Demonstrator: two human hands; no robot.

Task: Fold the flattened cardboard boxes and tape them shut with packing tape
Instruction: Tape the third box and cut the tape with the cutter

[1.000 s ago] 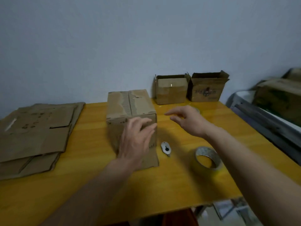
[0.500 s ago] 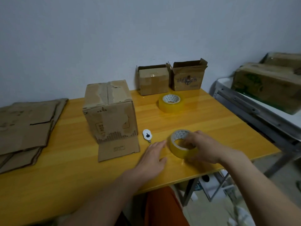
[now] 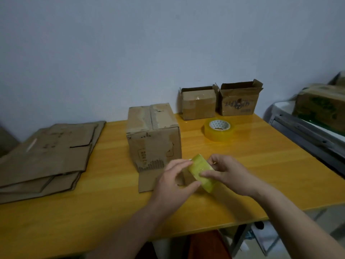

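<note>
A folded cardboard box (image 3: 153, 135) stands upright on the yellow table (image 3: 252, 165), one flap lying flat toward me. In front of it both my hands hold a yellowish roll of packing tape (image 3: 200, 171) lifted off the table. My right hand (image 3: 226, 172) grips the roll from the right, fingers curled over it. My left hand (image 3: 173, 181) pinches its left side between thumb and fingers. A stack of flattened boxes (image 3: 46, 154) lies on the left of the table. The small white cutter is hidden behind my hands.
A second, fuller tape roll (image 3: 217, 129) lies behind on the right. Two small boxes (image 3: 198, 103) (image 3: 239, 100) stand against the wall, the right one with open flaps. A metal rack (image 3: 306, 131) carrying a large carton (image 3: 321, 107) borders the table's right edge.
My left hand left the box and my right hand reached down to the near tape roll. Both hands have since lifted the roll off the table and tilted it.
</note>
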